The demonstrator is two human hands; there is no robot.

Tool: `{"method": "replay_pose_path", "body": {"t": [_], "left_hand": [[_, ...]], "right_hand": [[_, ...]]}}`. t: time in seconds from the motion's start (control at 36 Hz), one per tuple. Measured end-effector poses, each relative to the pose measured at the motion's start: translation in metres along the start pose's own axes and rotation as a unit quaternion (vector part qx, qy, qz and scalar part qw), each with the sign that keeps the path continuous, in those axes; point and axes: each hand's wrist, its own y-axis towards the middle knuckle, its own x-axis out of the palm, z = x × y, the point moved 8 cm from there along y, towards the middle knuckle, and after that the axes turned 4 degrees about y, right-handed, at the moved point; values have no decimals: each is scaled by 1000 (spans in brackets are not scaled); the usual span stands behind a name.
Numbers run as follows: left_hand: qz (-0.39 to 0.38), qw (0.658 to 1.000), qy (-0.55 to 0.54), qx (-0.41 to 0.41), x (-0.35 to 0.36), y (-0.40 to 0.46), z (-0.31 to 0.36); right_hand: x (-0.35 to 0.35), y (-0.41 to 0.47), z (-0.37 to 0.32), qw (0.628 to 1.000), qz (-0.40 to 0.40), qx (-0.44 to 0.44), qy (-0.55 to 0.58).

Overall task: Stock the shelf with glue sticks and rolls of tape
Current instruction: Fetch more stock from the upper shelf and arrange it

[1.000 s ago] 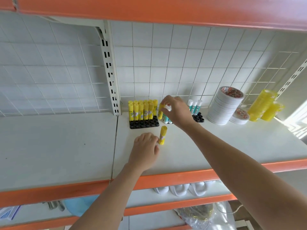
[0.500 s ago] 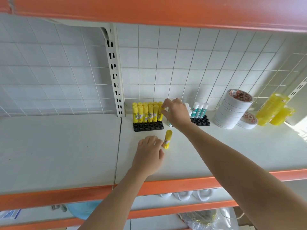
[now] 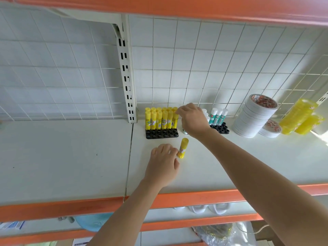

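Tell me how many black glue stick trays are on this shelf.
2: black tray of yellow sticks beside the upright post; second black tray with white-capped sticks right of it, partly hidden by the right hand.

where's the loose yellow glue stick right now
In the head view, the loose yellow glue stick stands on the shelf, just before the black tray, held by the left hand.

Glue stick rack [image 3: 161, 134] left of tape stack [image 3: 253, 119]; lone glue stick [image 3: 182, 148] before rack.
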Motion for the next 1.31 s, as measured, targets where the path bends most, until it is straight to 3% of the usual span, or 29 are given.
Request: {"method": "replay_pose_path", "body": {"t": [0.25,0.42,0.53,0.86,1.31], "left_hand": [[-19,1000,-15,-11,0,0,-1],[-57,998,-16,-19,4,1,-1],[-58,998,-22,-23,3,1,-1],[-68,997,-24,-29,3,1,-2],[-69,997,-23,-29,0,0,3]], "right_hand": [[2,-5,-1,993,-114,10,-3],[-24,-43,-5,986,47,-1,162],[-37,-75,-11,972,96,-12,216],[-23,-100,-14,974,72,36,212],[-19,-29,-43,955,58,28,288]]}}
